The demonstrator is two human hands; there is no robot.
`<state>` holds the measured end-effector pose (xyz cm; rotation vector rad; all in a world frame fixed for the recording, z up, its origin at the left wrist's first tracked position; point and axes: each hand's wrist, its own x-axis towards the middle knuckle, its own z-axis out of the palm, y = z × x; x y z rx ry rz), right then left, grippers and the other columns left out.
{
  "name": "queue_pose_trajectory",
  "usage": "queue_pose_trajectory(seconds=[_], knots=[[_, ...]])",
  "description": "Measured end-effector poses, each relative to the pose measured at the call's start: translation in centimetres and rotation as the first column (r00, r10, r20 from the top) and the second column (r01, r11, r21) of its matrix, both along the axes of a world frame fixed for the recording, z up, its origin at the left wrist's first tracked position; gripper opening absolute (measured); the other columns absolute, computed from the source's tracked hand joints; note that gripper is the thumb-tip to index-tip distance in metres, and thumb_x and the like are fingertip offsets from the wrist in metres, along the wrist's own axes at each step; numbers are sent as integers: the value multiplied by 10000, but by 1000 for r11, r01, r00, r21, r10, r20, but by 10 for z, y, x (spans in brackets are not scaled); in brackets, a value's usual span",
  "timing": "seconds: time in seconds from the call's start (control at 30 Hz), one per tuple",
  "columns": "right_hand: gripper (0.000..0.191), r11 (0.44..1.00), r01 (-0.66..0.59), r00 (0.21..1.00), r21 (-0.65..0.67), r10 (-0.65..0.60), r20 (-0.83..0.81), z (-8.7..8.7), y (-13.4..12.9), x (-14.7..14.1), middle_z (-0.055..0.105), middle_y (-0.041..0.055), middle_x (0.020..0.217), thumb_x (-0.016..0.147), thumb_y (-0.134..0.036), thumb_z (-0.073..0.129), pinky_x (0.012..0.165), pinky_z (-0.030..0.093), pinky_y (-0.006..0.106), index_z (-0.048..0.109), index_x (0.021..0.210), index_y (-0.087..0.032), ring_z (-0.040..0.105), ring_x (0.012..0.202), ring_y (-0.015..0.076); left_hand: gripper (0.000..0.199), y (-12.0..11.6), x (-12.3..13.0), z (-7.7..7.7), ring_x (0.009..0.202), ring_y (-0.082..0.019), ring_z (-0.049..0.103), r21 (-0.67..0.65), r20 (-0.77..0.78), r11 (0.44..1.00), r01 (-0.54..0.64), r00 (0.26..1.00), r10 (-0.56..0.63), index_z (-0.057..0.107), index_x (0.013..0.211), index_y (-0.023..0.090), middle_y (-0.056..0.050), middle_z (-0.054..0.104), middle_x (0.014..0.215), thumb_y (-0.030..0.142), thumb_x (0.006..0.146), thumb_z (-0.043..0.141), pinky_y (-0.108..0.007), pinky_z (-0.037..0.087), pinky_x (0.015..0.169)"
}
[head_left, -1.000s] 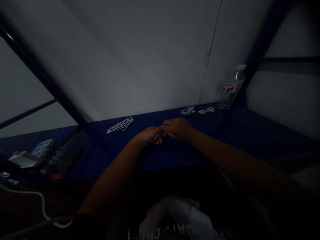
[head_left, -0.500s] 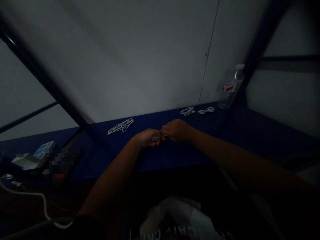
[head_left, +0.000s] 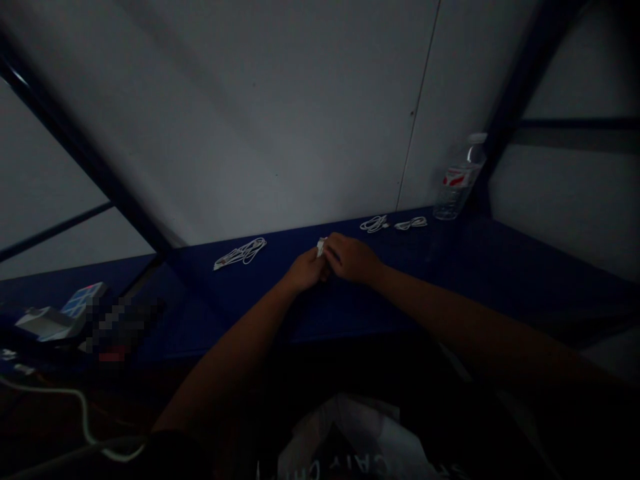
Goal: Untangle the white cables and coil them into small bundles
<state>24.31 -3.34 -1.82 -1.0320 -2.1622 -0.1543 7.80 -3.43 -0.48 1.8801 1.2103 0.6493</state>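
Note:
My left hand (head_left: pixel 309 269) and my right hand (head_left: pixel 350 258) meet over the middle of the blue surface (head_left: pixel 350 313). Between their fingertips shows a small bundle of white cable (head_left: pixel 321 247), its upper end poking out above my left hand. Both hands are closed on it; most of the bundle is hidden by the fingers. A larger coiled white cable (head_left: pixel 241 253) lies to the left. Two smaller coiled ones, a rounder coil (head_left: pixel 374 224) and a flatter one (head_left: pixel 411 223), lie to the right near the wall.
A clear plastic bottle (head_left: pixel 456 183) with a red and white label stands at the back right. On the left are a blue and white box (head_left: pixel 83 303), a pixelated dark item and a loose pale cable (head_left: pixel 85 407). Blue frame bars slant on both sides.
The hands have turned and closed in around the cable bundle. Its white end now points up above the fingers, where loops showed over my left palm before.

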Motion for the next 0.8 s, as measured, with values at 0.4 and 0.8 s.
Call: queue_pose_trajectory(seconds=[0.4,0.8], knots=[[312,827,-471,639,-308,79,-765,-15,23,-1,674,83,1049,839,-436,596,906,498,389,573,1032,-192,625,1011,222,538,-11,19,0,1387,-247,365,633,-88,768,99,995,-56,348,1470,115,-160,404,1504,174,935,363,-409,250,1171],[398,909,-213,806,-359,-44,-590,-23,26,-7,642,25,825,965,-545,354,685,480,285,562,901,-212,607,769,176,405,6,10,-9,1183,-213,562,327,38,945,9,999,-22,483,1333,172,-99,618,1267,334,999,321,-333,433,1019]])
